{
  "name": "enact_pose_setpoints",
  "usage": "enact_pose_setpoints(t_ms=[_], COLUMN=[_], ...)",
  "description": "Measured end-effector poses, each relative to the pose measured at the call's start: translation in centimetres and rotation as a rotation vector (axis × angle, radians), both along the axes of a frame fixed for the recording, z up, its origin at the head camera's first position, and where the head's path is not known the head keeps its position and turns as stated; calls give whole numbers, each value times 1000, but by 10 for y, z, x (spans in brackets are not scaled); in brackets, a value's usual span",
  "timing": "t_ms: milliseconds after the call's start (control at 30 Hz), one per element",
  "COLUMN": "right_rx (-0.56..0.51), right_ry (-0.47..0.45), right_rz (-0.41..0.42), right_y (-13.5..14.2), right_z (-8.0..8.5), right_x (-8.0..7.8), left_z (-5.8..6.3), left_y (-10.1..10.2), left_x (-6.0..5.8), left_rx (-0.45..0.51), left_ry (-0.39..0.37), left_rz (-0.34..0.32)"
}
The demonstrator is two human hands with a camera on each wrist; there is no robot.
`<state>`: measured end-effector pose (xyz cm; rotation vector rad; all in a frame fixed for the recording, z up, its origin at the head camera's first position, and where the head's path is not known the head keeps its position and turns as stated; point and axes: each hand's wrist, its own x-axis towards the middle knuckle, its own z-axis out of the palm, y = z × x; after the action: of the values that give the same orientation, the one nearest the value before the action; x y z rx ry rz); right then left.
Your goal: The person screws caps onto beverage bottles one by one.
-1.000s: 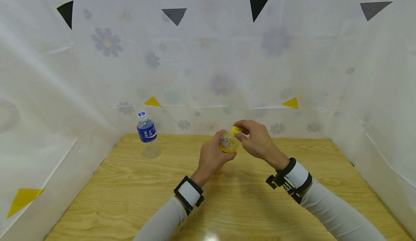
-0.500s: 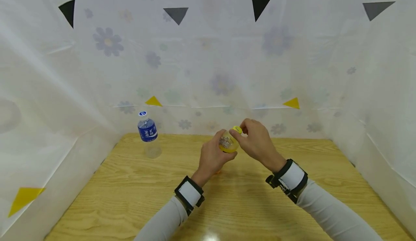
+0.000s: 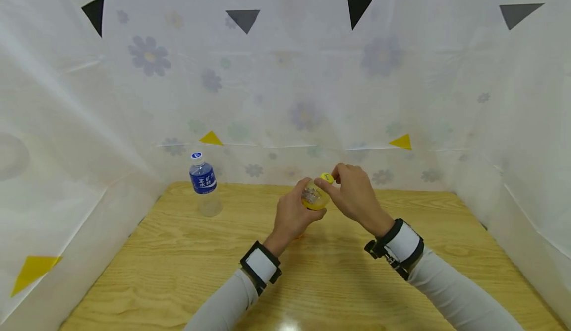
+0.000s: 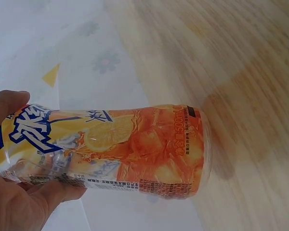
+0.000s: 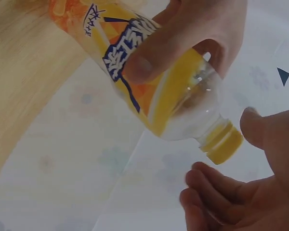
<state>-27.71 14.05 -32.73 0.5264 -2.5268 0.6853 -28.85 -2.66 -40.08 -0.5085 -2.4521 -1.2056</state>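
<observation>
An iced tea bottle (image 4: 135, 149) with an orange and yellow label is held by my left hand (image 3: 292, 212), thumb and fingers wrapped round its upper body. The bottle tilts, its clear shoulder (image 5: 195, 108) and yellow cap (image 3: 327, 177) toward my right hand (image 3: 357, 192). In the right wrist view the cap (image 5: 222, 143) sits on the neck between my right thumb (image 5: 254, 127) and fingertips, which lie right at its edges. The lower bottle is mostly hidden behind my left hand in the head view; its base (image 4: 204, 151) shows close over the table in the left wrist view.
A clear bottle (image 3: 203, 182) with a blue label and white-and-blue cap stands upright at the back left of the wooden table (image 3: 178, 261). Pale flowered sheeting (image 3: 285, 83) encloses the table's back and sides, with black, grey and yellow triangles on it.
Since one second ago my right hand has turned about the cap, its thumb now lying across the near side of the neck. The left hand and bottle have barely moved.
</observation>
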Motion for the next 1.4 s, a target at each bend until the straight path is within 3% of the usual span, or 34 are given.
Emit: enact_pose_setpoints(t_ms=[200,367,467,1400], right_rx=[26,9,-17,-32], right_ry=[-158,-156,-155,-33], right_rz=[43,168,195,96], right_y=[3,5,4,-4], right_z=[12,18,17,4], right_x=[7,10,9,5], left_z=[-1,0,0,-2], left_y=[-1,0,0,-1], left_x=[0,-1,-1,-1], left_rx=[-5,-7,-14,-10], left_ry=[13,15,16,20], left_rz=[-7,-18,-16,-4])
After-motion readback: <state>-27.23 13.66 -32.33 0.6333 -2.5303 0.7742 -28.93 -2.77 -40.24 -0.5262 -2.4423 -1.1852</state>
